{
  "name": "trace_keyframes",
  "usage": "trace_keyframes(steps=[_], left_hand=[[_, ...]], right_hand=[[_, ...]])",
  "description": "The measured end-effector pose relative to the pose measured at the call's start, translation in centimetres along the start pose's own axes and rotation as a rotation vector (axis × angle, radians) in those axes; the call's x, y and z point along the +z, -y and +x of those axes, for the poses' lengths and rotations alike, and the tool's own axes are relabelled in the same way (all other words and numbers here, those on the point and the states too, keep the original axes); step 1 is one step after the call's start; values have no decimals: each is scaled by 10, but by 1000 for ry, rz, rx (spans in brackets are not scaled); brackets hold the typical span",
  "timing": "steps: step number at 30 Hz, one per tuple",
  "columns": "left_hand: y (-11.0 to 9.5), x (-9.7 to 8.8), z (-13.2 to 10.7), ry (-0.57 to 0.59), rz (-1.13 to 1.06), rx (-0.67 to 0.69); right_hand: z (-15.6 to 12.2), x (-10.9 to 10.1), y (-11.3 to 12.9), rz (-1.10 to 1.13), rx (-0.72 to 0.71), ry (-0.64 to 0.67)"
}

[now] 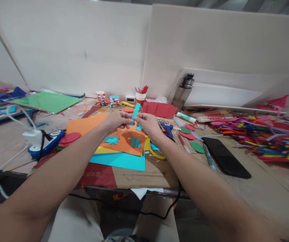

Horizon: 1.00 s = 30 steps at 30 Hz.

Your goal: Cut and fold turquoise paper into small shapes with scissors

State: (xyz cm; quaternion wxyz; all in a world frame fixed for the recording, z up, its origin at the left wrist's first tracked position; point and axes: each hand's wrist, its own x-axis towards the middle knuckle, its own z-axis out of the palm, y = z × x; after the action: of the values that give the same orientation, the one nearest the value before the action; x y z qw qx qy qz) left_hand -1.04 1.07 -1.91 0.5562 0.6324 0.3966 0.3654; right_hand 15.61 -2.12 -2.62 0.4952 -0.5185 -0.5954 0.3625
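Observation:
A narrow strip of light-blue paper (pixel 136 110) stands up between my two hands above the middle of the table. My left hand (pixel 119 121) pinches its lower part from the left. Opposite it, the fingertips of my right hand (pixel 146 122) close on the same strip. Below lie orange paper sheets (pixel 84 127) with small blue paper cuttings (pixel 135 142) and more blue pieces (pixel 111 139) on top. A blue sheet (pixel 124 162) sticks out underneath, over cardboard. The fingers partly hide the strip's lower end.
To the right are a black phone (pixel 225 157), a blue glue gun (pixel 169 131), a glue stick (pixel 186 117) and a pile of pipe cleaners (pixel 272 134). A blue power strip (pixel 46 144) with cables sits left. Behind stand a paper cup (pixel 141 97) and a bottle (pixel 183 92).

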Motion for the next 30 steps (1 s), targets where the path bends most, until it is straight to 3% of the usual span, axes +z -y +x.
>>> trace_keyframes(steps=[4, 6, 9, 13, 16, 20, 26, 28, 30], left_hand=[[-2, -2, -1, -68, 75, -15], [-4, -1, -3, -105, 188, 12], [-7, 3, -8, -119, 370, 72], [-10, 10, -10, -104, 524, 125], [-8, 12, -9, -78, 621, 152], [-6, 14, -7, -71, 611, 132], [-12, 3, -9, -173, 520, -14], [-12, -4, -8, -254, 450, -58], [-11, -10, -5, -296, 320, -74]], right_hand=[[2, -6, 3, -32, -31, -108], [1, -8, 7, -108, -148, -147], [-1, -7, 11, -311, -296, -99], [-3, 2, 12, -643, -305, -99], [-2, 6, 11, -732, -302, -100], [4, 4, 10, -632, -269, -131], [23, -17, 8, -369, -88, -351], [22, -24, 9, -419, -15, -248], [15, -27, 11, -417, 111, -42]])
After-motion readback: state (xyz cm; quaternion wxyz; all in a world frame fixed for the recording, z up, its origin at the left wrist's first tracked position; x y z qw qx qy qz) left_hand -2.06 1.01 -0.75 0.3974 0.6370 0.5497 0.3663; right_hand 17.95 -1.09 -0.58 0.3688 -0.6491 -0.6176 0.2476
